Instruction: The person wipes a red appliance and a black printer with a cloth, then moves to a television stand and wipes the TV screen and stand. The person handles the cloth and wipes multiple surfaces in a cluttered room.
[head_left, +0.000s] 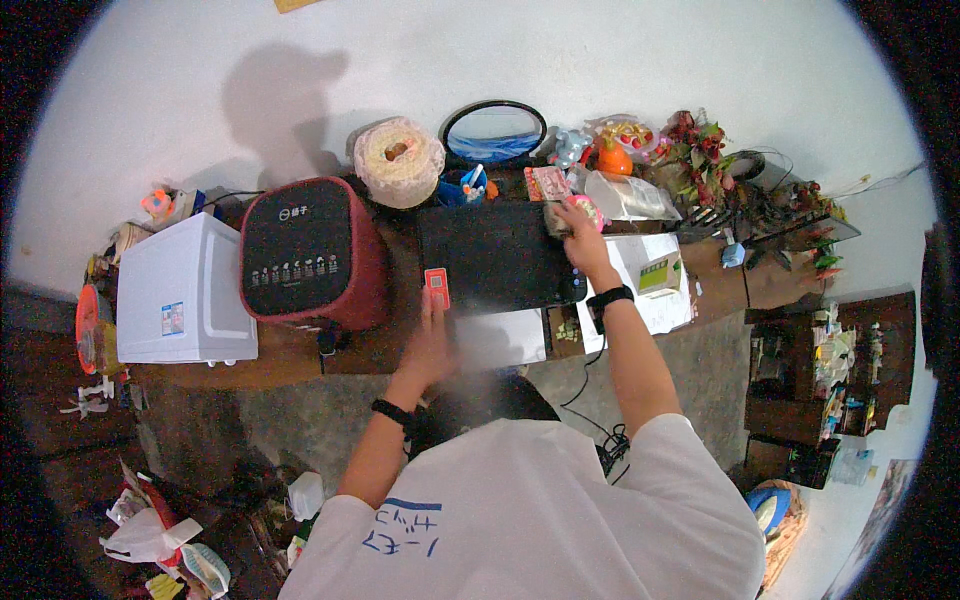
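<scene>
A black printer (491, 251) with a flat lid lies before me on the wooden desk, with small buttons along its right edge. My left hand (431, 345), blurred, is at its front left corner. Its outstretched fingertips touch or overlap the lower end of a red card (436, 287) bearing a printed code. My right hand (585, 240) reaches over the printer's back right corner, its fingers on a small greyish item (556, 220), perhaps a cloth, partly covered. A white sheet (502, 336) extends from the printer's front.
Left of the printer stand a dark red appliance (311, 251) and a white box-shaped appliance (184, 292). Behind are a tissue roll (399, 161), a round mirror (495, 133) and an orange ornament (615, 157). Papers (637, 300) lie right; a black cable (589, 382) hangs below.
</scene>
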